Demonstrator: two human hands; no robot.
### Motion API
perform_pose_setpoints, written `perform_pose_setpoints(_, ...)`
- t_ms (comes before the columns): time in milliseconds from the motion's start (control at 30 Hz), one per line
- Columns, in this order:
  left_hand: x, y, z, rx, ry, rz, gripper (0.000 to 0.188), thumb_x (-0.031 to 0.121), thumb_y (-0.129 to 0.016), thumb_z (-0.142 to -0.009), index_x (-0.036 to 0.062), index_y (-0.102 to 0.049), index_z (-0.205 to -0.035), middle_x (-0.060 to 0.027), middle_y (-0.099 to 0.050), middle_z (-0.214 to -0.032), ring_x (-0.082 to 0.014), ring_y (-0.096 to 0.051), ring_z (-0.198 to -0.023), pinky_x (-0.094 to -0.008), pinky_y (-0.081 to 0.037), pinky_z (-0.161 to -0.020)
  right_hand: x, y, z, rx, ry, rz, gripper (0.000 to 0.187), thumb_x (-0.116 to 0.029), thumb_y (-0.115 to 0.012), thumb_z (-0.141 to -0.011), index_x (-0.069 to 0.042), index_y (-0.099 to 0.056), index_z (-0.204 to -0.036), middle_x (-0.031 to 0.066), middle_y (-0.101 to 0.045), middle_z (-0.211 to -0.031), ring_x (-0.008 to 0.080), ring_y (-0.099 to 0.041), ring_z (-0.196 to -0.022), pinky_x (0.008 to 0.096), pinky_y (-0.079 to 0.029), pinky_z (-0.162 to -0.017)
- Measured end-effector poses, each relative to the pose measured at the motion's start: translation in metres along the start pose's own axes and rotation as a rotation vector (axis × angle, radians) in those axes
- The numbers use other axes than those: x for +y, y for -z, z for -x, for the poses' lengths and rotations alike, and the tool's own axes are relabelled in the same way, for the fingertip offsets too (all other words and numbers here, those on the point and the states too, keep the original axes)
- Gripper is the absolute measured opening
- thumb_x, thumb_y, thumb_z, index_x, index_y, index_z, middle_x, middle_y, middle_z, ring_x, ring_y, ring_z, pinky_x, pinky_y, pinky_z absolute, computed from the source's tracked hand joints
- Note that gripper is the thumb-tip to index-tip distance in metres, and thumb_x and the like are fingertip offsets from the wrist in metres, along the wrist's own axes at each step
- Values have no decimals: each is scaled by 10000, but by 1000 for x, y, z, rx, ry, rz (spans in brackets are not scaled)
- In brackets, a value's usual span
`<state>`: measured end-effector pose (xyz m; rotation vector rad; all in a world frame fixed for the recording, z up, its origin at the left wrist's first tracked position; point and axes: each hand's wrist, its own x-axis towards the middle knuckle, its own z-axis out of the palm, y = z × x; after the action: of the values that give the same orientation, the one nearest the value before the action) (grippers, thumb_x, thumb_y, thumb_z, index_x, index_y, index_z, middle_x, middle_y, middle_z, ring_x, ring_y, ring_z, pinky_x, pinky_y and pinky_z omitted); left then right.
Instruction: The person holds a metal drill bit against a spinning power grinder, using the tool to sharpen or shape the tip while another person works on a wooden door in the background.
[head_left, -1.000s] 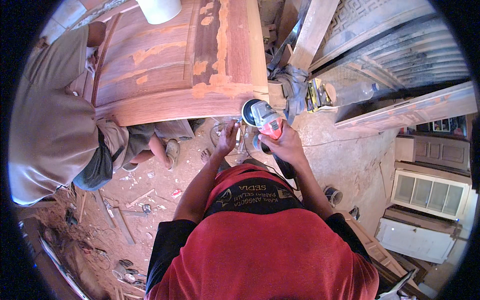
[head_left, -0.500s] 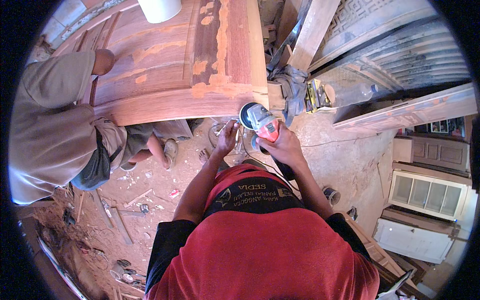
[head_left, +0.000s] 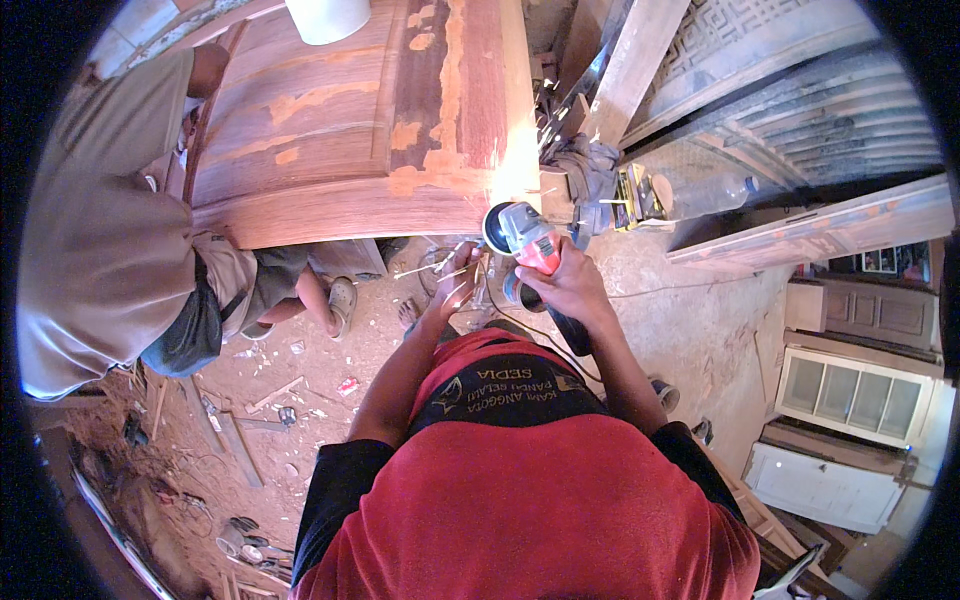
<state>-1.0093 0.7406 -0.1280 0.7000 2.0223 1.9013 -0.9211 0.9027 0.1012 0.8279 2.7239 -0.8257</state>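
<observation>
Relative to the earlier frame, the co-worker's bent arm [head_left: 208, 70] lies farther up the view, and sparks [head_left: 515, 170], previously absent, spray at the grinding point. Largest is the wooden panel [head_left: 290, 190], lying flat, with orange filler patches along its grain and joints. The co-worker [head_left: 110, 220] bends over its left side. At upper right leans a slatted panel [head_left: 845, 90]. Next in size, a white container [head_left: 328, 20] shows at the panel's far part, and a clear bottle [head_left: 710, 195] and a gray cloth [head_left: 588, 180] lie right of its near corner. The angle grinder [head_left: 540, 252] is just off that corner, held by the right hand [head_left: 575, 285], which is wrapped about its body. The left hand [head_left: 460, 275] is beside the disc [head_left: 497, 228]; sparks streak across its fingers, so whether they grip something small cannot be told. The disc, dark and round, faces the left hand.
</observation>
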Motion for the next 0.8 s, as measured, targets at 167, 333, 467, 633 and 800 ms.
perform_pose_setpoints(167, 9, 3, 0, -25, 48, 17, 198, 189, -487, -1076, 24, -553, -990, -131, -460, -762, -228, -424, -701, -381, -433, -672, 12, 9, -8, 75, 14, -66, 807, -595, -755, -780, 72, -546, -1183, 279, -707, -978, 450, -705, -925, 501, -568, -816)
perform_pose_setpoints(333, 8, 2, -2, 16, -25, -35, 193, 182, -503, -1068, 23, -554, -972, -107, -399, -735, -204, -379, -676, -370, -397, -631, 8, 18, -4, 99, 31, -108, 759, -602, -754, -780, 32, -582, -1160, 254, -712, -978, 432, -705, -933, 490, -565, -819)
perform_pose_setpoints(467, 6, -1, -3, 41, -138, 5, 211, 196, -492, -1071, 23, -557, -968, -109, -393, -726, -212, -377, -666, -384, -392, -625, 14, 7, 3, 16, 53, -26, 803, -624, -745, -781, 52, -551, -1170, 272, -704, -962, 435, -708, -918, 507, -563, -803)
perform_pose_setpoints(633, -2, 1, -1, 27, -177, -121, 211, 191, -497, -1067, 18, -560, -962, -112, -431, -739, -217, -405, -688, -383, -407, -646, 2, 6, 7, 13, 75, 4, 774, -594, -760, -778, 27, -536, -1182, 285, -699, -968, 443, -706, -910, 515, -567, -779)
perform_pose_setpoints(800, -7, -1, 0, 37, -173, -129, 214, 193, -503, -1061, 15, -567, -960, -121, -445, -744, -236, -414, -689, -381, -416, -656, -2, 9, -4, 49, 57, 42, 772, -583, -761, -780, 39, -543, -1182, 272, -705, -976, 446, -705, -908, 523, -565, -789)
